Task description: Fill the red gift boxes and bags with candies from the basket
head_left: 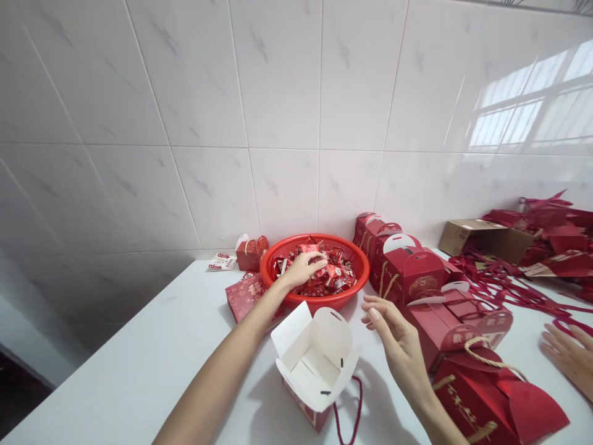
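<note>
My left hand [303, 269] reaches into a red plastic basket [319, 303] heaped with wrapped candies [340, 272]. Its thumb and fingers are apart and touch the top of the pile; nothing is plainly gripped. In front of the basket stands an open gift box [319, 355], white inside with a red outside, its flaps spread. Nothing shows inside it except small dark cord ends at its holes. A dark red cord loop [357, 411] hangs from its right side onto the table. Just right of this box hovers my right hand [393, 330], fingers loosely bent and apart, holding nothing.
Closed red gift boxes [412, 272] line the right side, one with a gold rope handle [493, 358] nearest. Beyond lie tangled ribbons [509, 290] and a cardboard box [486, 238]. Another person's hand [569, 352] rests at the right edge. A small red box [250, 252] stands left.
</note>
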Motion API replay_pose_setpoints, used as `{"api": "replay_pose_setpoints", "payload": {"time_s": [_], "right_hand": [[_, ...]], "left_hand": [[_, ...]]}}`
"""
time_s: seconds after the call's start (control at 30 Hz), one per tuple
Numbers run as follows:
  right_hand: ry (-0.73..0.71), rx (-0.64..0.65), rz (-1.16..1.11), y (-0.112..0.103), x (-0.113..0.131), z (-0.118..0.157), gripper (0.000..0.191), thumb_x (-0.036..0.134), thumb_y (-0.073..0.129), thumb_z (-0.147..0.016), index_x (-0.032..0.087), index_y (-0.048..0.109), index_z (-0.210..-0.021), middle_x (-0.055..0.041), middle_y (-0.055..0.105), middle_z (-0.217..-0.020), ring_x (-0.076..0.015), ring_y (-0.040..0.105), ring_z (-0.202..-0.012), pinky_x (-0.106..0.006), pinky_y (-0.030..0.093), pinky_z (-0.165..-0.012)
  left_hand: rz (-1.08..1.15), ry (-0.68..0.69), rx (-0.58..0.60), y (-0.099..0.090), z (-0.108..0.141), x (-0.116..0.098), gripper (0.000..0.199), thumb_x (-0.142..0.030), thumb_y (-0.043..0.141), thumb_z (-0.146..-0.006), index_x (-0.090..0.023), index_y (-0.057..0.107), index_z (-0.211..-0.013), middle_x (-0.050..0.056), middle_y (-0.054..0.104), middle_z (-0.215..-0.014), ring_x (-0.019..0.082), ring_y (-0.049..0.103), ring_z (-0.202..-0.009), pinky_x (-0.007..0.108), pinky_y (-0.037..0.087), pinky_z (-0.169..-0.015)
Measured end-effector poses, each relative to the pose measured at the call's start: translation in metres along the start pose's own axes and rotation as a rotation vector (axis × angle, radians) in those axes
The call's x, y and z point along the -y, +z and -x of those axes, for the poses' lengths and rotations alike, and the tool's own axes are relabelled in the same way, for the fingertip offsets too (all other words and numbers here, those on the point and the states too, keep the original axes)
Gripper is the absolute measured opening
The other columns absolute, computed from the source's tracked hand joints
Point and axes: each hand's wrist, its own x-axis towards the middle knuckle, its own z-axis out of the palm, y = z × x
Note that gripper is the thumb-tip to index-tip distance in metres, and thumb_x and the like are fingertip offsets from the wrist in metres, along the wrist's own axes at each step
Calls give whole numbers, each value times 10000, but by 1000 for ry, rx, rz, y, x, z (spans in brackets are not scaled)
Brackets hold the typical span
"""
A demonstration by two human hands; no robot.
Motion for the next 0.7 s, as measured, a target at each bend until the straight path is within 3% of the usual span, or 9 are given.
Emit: {"api": "replay_pose_setpoints", "payload": {"time_s": [0.13,0.33,0.53,0.7], "right_hand": [[6,62,-51,6,10,-11,300,495,576,-929,232,715,-969,-86,669,-1160,-226,638,-956,-345,502,-819],[36,67,-95,18,20,-29,309,499,645,-862,207,698,-949,-67,694,-968,-198,628,-811,-331,488,-763],[91,40,-156,28,12,-29,364,528,667,-826,183,686,-942,-39,674,-760,-186,628,-697,-315,496,-701],[126,56,-163,33,0,-23,365,524,676,-815,177,686,-928,-41,672,-736,-190,642,-660,-311,510,-658]], "left_hand": [[36,7,-44,-2,2,-3,286,-393,561,-894,-146,704,-914,63,726,-917,235,657,-935,352,498,-907],[92,15,-82,-3,4,-6,179,-217,575,-860,-159,712,-961,77,727,-1088,240,627,-1114,354,447,-1028],[160,-21,-69,-4,4,-4,211,-294,636,-847,-148,716,-977,79,737,-1009,237,662,-999,356,498,-929],[196,-45,-76,-4,6,-4,214,-331,733,-766,-148,728,-876,82,737,-967,239,660,-962,336,496,-896]]}}
